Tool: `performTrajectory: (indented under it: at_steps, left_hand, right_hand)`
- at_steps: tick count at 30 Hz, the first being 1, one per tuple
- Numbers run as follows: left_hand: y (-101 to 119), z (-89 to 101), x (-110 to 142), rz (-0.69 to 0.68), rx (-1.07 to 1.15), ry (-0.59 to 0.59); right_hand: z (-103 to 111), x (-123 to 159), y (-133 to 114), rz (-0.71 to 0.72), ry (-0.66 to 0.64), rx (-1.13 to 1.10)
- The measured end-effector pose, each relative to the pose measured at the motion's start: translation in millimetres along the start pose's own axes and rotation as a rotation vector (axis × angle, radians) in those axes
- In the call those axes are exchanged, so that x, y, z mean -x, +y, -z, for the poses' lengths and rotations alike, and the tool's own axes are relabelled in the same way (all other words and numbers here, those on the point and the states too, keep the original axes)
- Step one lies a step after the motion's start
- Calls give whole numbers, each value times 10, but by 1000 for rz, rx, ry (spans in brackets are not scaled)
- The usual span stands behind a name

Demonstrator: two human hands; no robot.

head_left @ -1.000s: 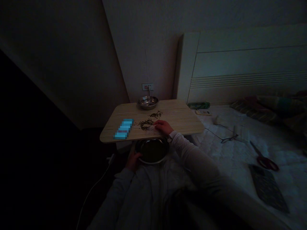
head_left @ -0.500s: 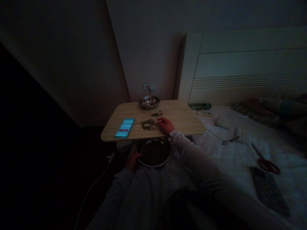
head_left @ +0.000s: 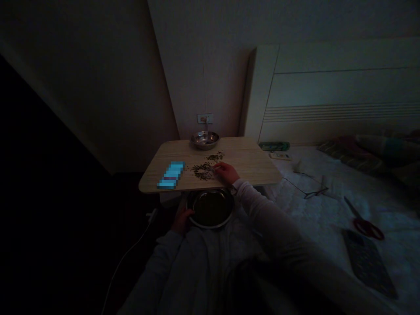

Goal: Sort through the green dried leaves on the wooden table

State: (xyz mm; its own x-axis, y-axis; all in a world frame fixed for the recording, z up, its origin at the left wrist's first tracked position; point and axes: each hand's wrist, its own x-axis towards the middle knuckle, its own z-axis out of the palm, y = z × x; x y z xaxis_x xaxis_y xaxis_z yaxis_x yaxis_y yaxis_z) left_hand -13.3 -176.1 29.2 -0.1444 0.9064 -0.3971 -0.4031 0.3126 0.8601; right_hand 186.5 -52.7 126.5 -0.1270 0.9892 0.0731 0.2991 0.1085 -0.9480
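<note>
Dark seeds touch the right grip, hold unclear; left grip clasps steel bowl.

pale wood, dark bits, silver steel
the table top is pale beige with a light wood grain, the small bits on it are dark brown, the bowl is silver, the scissors have red handles, and the headboard has thin grey stripes.

Glossy stainless-steel bowl on a matt wood-grain tabletop.
</note>
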Motion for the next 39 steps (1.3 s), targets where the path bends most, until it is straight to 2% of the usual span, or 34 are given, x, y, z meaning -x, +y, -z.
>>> performTrajectory:
  at_steps: [6,11,14,21,28,33,39]
  left_hand:
    - [9,-7,10,-22,5,-21]
    - [48,-44,50,6,16,23]
    - [29,-21,30,5,9,-8]
    - [14,6,16,-5,-5,-25]
    - [21,4,25,17,-26,1]
    - [33,-8,37,5,-19,-5]
    - [42,-21,38,15,-35,18]
  right_hand:
    - [-17,-2,9,-2,-23,-32]
    - [-14,-9,28,20,-19,28]
    - [-10,0,22,11,-43,25]
    - [-7,24,-17,33,7,40]
    - [-22,10,11,-16,-36,0]
    - [-4,0,28,36,-62,1]
    - [-16,2,44,18,-67,-36]
